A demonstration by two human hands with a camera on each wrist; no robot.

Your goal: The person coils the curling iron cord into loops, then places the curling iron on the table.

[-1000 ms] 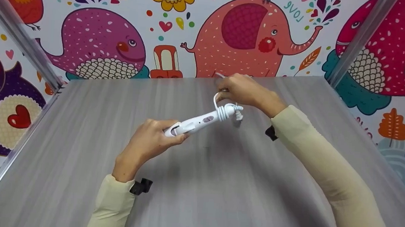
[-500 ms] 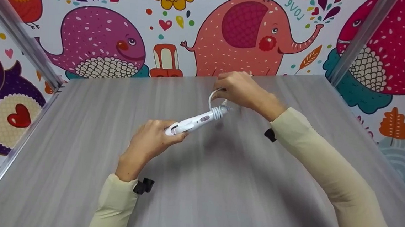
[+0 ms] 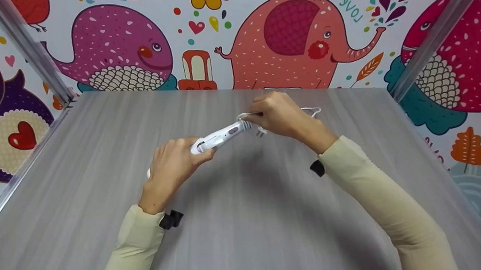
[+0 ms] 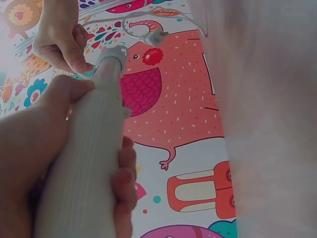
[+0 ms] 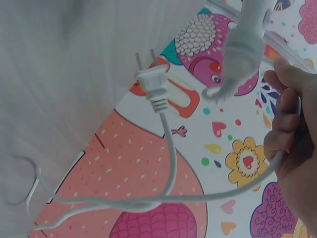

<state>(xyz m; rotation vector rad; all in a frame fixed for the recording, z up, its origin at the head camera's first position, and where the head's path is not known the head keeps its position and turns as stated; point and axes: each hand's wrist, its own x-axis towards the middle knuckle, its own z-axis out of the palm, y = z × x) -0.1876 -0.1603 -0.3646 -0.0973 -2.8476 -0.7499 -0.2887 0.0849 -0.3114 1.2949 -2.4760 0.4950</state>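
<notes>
My left hand [image 3: 173, 162] grips a white hair styling iron [image 3: 219, 138], whose handle end points up and to the right. Its far end is mostly hidden under the hand; in the left wrist view the pale ribbed body [image 4: 81, 163] fills the palm. White power cord is coiled around the handle end [image 3: 246, 125]. Just beside those coils, my right hand [image 3: 279, 114] holds a length of the cord [image 5: 213, 197] in curled fingers. A two-pin plug [image 5: 153, 82] dangles free on its cord, below the right hand in the head view.
Beneath both hands lies a grey wood-grain tabletop [image 3: 234, 219]. A wall [image 3: 205, 26] printed with cartoon animals stands along its back edge, and metal posts [image 3: 428, 50] rise at the back corners. A loose cord loop [image 3: 312, 110] hangs behind the right wrist.
My right hand has come down close to the handle end, with the cord still in its fingers. The iron has shifted slightly left and tilted more steeply. The plug now shows below the right hand.
</notes>
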